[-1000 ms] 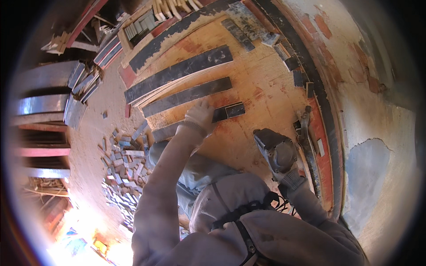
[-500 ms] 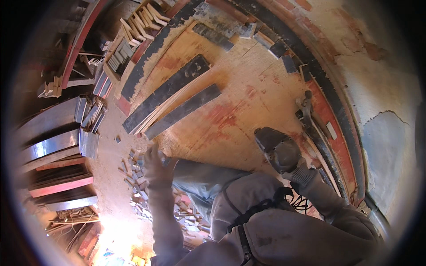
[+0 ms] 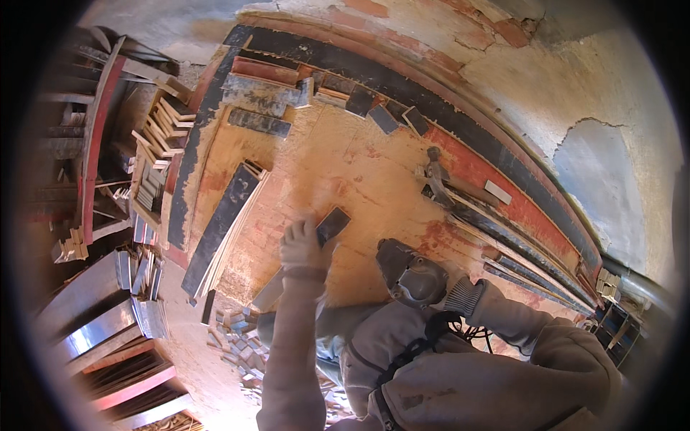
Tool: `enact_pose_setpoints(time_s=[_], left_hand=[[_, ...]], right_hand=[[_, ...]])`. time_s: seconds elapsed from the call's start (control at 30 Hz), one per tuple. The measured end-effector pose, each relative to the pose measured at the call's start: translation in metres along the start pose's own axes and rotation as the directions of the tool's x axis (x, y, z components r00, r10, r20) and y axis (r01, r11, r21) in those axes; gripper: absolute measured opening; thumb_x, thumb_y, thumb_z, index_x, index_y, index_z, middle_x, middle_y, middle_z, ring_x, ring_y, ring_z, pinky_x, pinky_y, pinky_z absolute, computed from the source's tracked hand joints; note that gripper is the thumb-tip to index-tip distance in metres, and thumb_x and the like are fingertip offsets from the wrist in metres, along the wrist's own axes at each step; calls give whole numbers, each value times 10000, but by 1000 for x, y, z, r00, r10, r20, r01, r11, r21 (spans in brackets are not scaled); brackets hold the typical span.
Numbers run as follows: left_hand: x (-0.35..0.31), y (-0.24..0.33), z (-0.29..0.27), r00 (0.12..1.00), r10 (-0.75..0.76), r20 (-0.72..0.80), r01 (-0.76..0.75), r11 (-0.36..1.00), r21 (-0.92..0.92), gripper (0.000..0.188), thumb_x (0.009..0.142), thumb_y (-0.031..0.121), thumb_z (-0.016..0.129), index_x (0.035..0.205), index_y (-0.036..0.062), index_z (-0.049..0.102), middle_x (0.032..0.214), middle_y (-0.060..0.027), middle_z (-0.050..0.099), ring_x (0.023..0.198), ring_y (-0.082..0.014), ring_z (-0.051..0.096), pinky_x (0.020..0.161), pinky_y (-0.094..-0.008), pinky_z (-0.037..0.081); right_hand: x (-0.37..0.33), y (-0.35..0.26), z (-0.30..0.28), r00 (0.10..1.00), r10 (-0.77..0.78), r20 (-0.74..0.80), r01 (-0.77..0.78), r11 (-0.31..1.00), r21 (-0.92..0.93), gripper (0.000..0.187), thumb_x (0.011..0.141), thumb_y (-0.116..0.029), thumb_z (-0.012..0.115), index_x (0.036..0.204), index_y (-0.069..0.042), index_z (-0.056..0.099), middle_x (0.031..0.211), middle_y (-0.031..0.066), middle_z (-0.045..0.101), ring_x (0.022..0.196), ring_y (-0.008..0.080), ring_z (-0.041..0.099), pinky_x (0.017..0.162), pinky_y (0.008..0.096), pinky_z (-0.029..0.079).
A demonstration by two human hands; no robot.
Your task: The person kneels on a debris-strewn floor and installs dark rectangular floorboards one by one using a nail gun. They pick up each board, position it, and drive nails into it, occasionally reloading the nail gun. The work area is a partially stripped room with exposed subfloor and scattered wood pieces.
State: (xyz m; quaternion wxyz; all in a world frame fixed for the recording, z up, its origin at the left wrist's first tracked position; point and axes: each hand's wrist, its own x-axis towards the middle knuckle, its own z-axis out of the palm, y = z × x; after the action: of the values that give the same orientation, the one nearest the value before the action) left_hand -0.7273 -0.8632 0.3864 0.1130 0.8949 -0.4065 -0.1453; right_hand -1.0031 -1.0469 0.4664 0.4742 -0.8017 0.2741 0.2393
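My left hand [image 3: 302, 246] is closed on a narrow dark-faced board [image 3: 333, 224], which lies at a slant over the sawdust-covered work surface [image 3: 359, 172]. The hand hides the board's middle; its lower end shows beside my wrist. On the right, my right hand, mostly hidden behind the tool and a knitted cuff, holds a dark power tool [image 3: 412, 274] that looks like a circular saw. A black cord [image 3: 471, 327] lies by it. Left of my left hand lies a stack of long dark-faced boards [image 3: 226, 226] with pale edges.
Small offcuts [image 3: 244, 352] are heaped on the floor at lower left. Board stacks [image 3: 100, 309] stand at the left. A hammer-like tool [image 3: 435, 169] and long strips [image 3: 510, 237] lie at the right, below a plastered wall [image 3: 604, 165]. Short blocks [image 3: 384, 118] line the far edge.
My left hand has moved up and right onto the narrow board, which now lies farther from the stack. The whole view has turned; the power tool stays in my right hand.
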Motion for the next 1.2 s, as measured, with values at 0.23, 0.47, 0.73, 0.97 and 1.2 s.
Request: enact_pose_setpoints(time_s=[0.23, 0.47, 0.73, 0.97, 1.2], left_hand=[[187, 117, 10, 820, 487, -301, -463, 873, 152, 622, 935, 184, 663, 1539, 136, 523, 1594, -116, 519, 1480, -326, 440, 1246, -503, 331], [214, 121, 13, 801, 563, -205, -501, 817, 286, 174, 879, 117, 697, 1032, 193, 732, 1305, -53, 693, 1139, -296, 622, 1011, -458, 505], [39, 36, -25, 1000, 8, -23, -14, 957, -289, 232, 860, 153, 831, 1077, 108, 763, 1038, -104, 741, 918, -325, 725, 781, -440, 585], [-6, 25, 10, 976, -160, -150, 110, 948, -300, 475, 795, 239, 904, 1225, 98, 760, 1171, -140, 722, 1083, -353, 689, 931, -478, 579], [-15, 22, 31, 973, -78, -216, 79, 997, -5, 652, 736, 284, 927, 1313, 75, 705, 1329, -137, 700, 1217, -379, 647, 1011, -501, 555]], right_hand=[[1, 13, 18, 965, -187, -182, 215, 964, 153, 592, 805, -289, 879, 1322, -72, 686, 1122, 182, 775, 1047, 329, 756, 921, 420, 596], [-7, 20, 30, 994, -94, -60, 108, 946, 306, 610, 871, -356, 800, 1391, -86, 628, 1261, 165, 721, 1174, 305, 699, 1013, 426, 561], [-11, 19, 16, 993, -79, 88, 38, 918, 396, 691, 932, -418, 727, 1516, -103, 534, 1430, 156, 652, 1310, 300, 634, 1114, 439, 513], [-5, 53, 40, 952, -290, 92, 291, 775, -562, 647, 980, -509, 664, 1508, -151, 555, 1454, 56, 653, 1370, 245, 587, 1175, 380, 438], [-8, 36, 28, 977, -211, 6, 202, 925, -323, 567, 946, -481, 697, 1391, -134, 637, 1341, 99, 702, 1245, 282, 659, 1077, 418, 512]])
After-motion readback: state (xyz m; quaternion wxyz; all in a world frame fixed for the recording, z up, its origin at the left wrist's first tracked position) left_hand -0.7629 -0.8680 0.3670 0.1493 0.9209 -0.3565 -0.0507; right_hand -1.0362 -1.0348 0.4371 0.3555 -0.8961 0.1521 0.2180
